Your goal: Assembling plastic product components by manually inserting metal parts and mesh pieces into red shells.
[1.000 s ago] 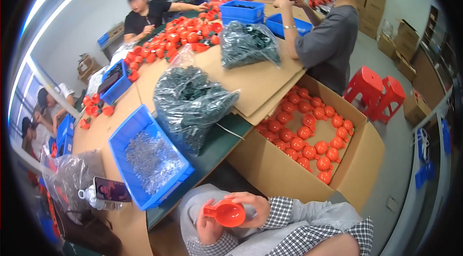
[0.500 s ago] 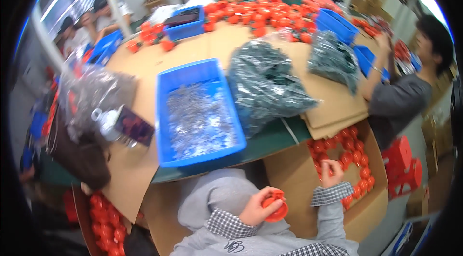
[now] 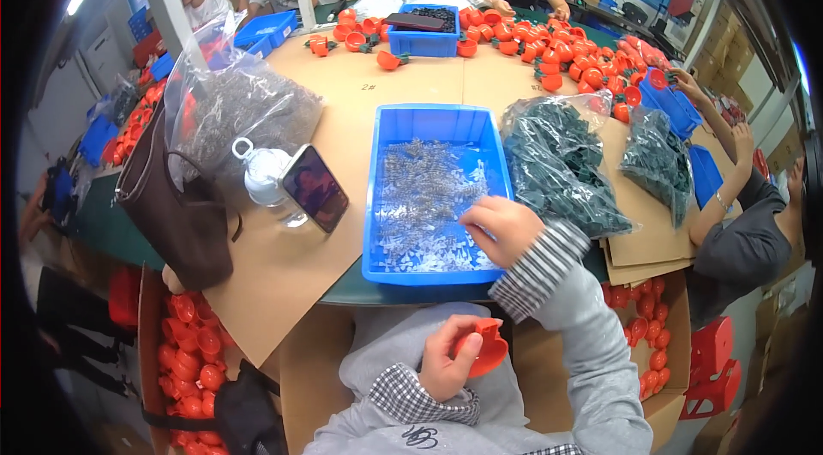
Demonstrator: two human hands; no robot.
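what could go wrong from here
The right hand is at the blue tray, where small loose parts lie jumbled; it might pick up several at once. The red cup, held by the left hand alone, could slip. The phone, standing tilted beside the bottle, may topple if bumped.

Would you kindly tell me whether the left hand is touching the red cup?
Touching: the head view shows the left hand gripping the red cup by its left side.
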